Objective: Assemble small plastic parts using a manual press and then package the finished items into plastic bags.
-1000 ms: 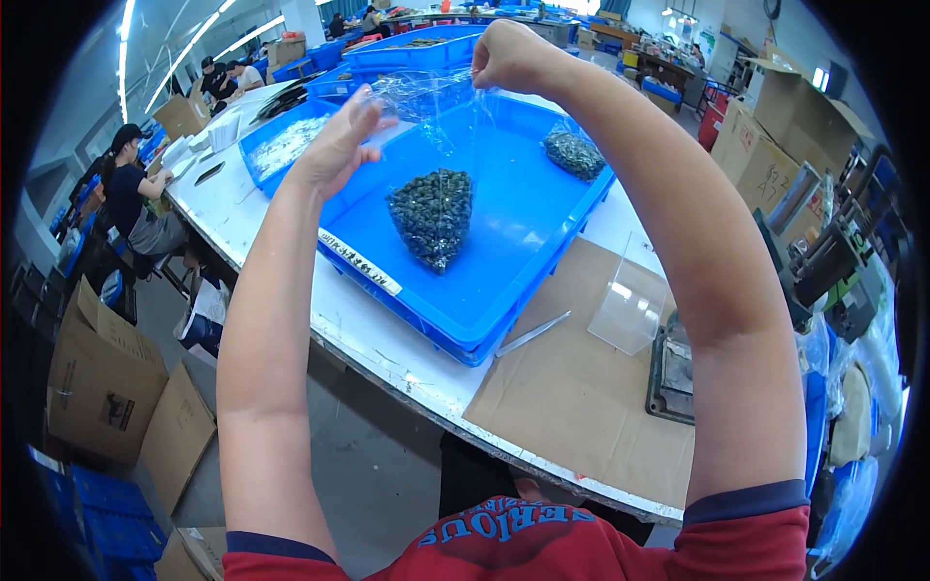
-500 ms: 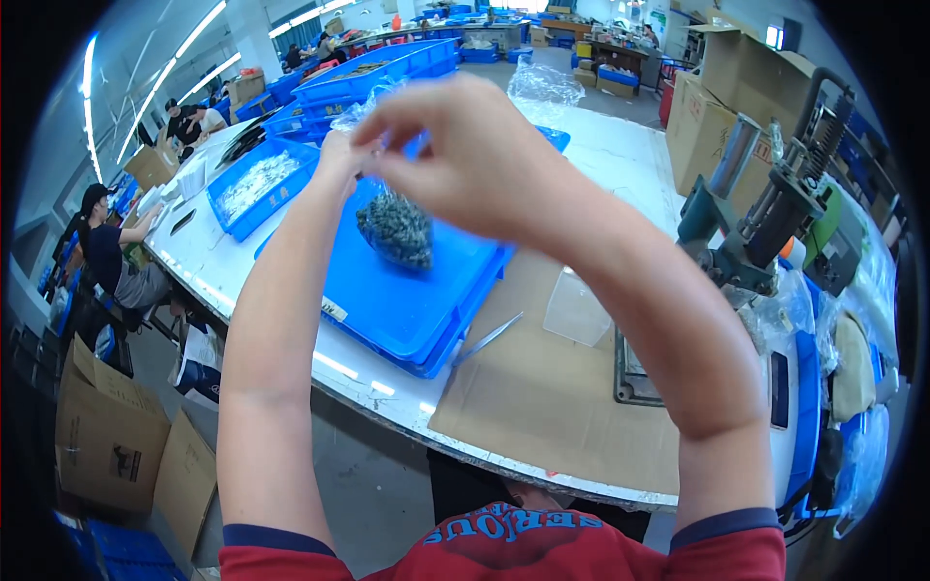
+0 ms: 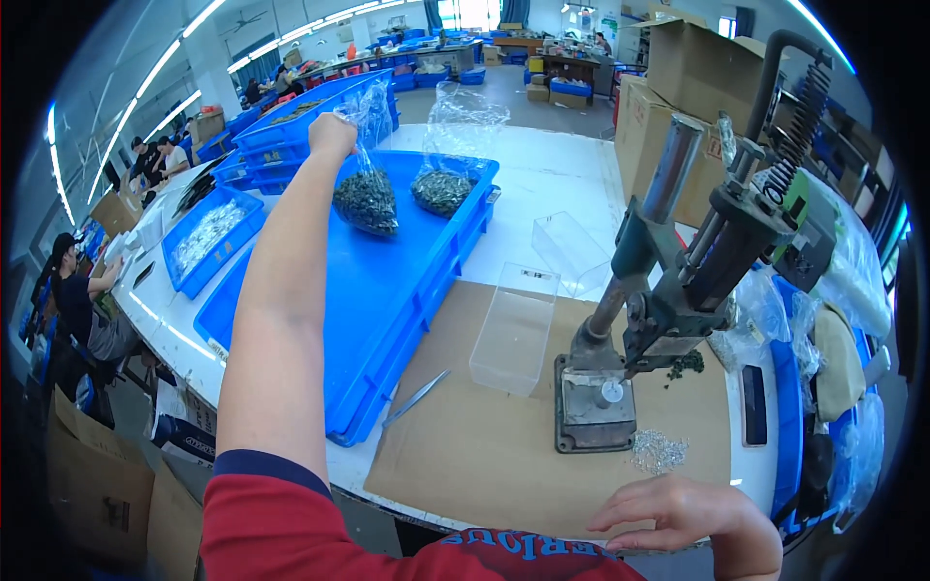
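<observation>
My left hand (image 3: pixel 332 136) is stretched far out, closed on the gathered neck of a clear plastic bag (image 3: pixel 366 201) of small dark parts. That bag is over an upturned-looking flat blue tray (image 3: pixel 358 281); I cannot tell whether it touches it. A second clear bag of dark parts (image 3: pixel 444 189) rests at the tray's far right corner. My right hand (image 3: pixel 668 508) is by the table's front edge, fingers loosely apart and holding nothing. Near it lies a small heap of shiny bits (image 3: pixel 661 451), in front of a green hand press (image 3: pixel 596 407).
Two clear plastic boxes (image 3: pixel 515 329) and tweezers (image 3: pixel 417 398) lie between tray and press. Dark loose parts (image 3: pixel 686 364) sit behind the press, a phone (image 3: pixel 754 405) to its right. A blue bin of clear pieces (image 3: pixel 213 237) stands left. A cardboard box (image 3: pixel 644 136) stands behind.
My right hand has left the bag's neck and come back to the table's front edge. The left still holds the bag. The view has shifted, bringing the press and second bag into sight.
</observation>
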Demonstrator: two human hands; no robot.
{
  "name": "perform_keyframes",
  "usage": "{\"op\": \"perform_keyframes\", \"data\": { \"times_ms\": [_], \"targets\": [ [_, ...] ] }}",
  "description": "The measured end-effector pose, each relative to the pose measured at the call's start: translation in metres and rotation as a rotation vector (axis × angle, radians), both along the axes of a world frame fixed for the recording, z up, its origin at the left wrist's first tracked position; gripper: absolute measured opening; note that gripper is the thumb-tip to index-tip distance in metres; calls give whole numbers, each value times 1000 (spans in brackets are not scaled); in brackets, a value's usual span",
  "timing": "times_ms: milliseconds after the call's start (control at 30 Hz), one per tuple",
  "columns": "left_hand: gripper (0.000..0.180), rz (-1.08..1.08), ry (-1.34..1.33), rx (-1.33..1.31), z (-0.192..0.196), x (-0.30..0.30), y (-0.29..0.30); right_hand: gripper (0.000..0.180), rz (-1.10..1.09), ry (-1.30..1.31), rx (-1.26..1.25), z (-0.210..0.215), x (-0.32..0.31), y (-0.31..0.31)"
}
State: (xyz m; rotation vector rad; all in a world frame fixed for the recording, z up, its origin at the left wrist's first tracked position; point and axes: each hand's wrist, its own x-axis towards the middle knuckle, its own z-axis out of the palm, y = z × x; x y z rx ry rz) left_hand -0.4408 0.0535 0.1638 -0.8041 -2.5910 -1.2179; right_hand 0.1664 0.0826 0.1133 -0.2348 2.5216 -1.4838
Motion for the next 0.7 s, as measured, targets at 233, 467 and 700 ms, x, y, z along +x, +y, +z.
{"op": "perform_keyframes", "data": {
  "times_ms": [233, 467, 700],
  "targets": [
    [32, -81, 71, 153, -36, -3, 55, 18, -264, -43, -53, -47, 50, 25],
    [42, -317, 3, 2, -18, 133, 35, 10, -798, 73, -78, -65, 114, 66],
    [37, -499, 23, -128, 14, 223, -52, 12, -1484, 162, 3, -85, 178, 138]
  ]
}}
